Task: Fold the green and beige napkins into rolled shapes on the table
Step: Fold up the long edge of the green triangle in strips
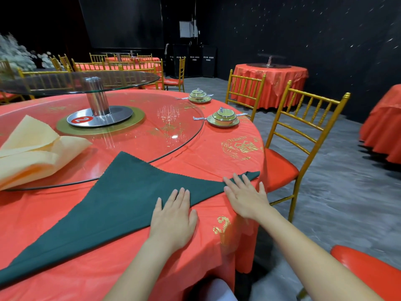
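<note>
A dark green napkin [121, 198] lies flat as a large triangle on the red tablecloth [65, 268], its far point overlapping the glass turntable's rim. My left hand [173, 216] rests flat on its long folded edge, fingers spread. My right hand [245, 196] lies flat over the napkin's right corner near the table edge. Beige napkins [32, 148] sit loosely folded in a pile on the glass at the left.
A glass turntable [152, 131] with a steel post and a number 2 plate fills the table's middle. Two lidded bowl settings [223, 120] stand at the far right rim. Gold chairs [303, 135] with red seats stand to the right.
</note>
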The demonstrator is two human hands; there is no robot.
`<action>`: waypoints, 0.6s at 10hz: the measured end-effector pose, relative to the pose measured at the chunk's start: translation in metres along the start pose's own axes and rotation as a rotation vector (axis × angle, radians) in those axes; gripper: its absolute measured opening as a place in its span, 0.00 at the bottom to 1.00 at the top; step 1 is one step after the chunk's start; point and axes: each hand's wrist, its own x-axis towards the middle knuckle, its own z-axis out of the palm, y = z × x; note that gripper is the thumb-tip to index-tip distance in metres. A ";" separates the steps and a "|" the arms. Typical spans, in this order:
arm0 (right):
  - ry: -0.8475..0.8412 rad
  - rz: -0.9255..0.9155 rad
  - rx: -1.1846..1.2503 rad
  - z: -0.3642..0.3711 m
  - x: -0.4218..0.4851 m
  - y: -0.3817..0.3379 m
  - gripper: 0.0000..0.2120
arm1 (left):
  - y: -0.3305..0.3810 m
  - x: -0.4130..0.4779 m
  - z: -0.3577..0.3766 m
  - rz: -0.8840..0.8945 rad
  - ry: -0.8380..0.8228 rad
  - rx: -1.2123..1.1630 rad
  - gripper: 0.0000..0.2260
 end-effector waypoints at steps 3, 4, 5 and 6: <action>0.067 0.015 -0.122 -0.015 0.000 -0.016 0.29 | 0.001 0.000 -0.002 -0.003 -0.017 0.017 0.26; 0.117 -0.178 -0.099 -0.016 -0.009 -0.044 0.29 | 0.000 0.000 -0.001 -0.001 -0.022 0.029 0.26; 0.057 -0.424 -0.020 -0.002 -0.024 -0.076 0.28 | -0.001 0.002 -0.003 0.026 -0.043 -0.019 0.26; -0.003 -0.422 0.017 0.007 -0.027 -0.079 0.34 | -0.007 -0.001 -0.008 0.038 -0.061 -0.010 0.26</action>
